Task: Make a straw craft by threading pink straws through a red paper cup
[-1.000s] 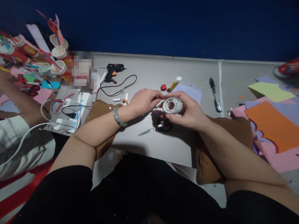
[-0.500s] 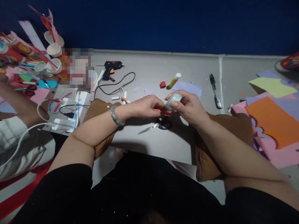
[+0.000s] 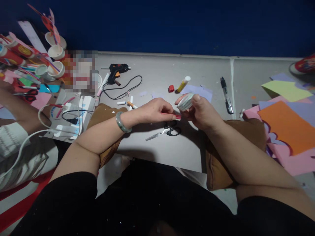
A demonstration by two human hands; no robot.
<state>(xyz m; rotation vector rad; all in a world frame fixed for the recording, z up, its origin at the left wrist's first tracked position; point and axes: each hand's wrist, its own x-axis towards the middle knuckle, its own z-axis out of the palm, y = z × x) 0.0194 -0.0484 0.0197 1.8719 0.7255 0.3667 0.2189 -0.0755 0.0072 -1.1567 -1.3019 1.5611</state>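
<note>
My right hand (image 3: 204,110), curled round the tape roll (image 3: 185,102), has eased rightward; my left hand (image 3: 157,110) pinches the red strip (image 3: 177,116), now apart from the roll.

Counter (image 3: 152,147): grey, under the fingers (image 3: 166,104)
Scissors (image 3: 167,131): just below them
Glue stick (image 3: 183,85), red cap (image 3: 171,88): beyond them
Pen (image 3: 226,95): right of them

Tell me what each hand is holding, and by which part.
The left hand pinches a thin red piece near one end, which shows past the thumb. The right hand grips a pale roll by its rim.
</note>
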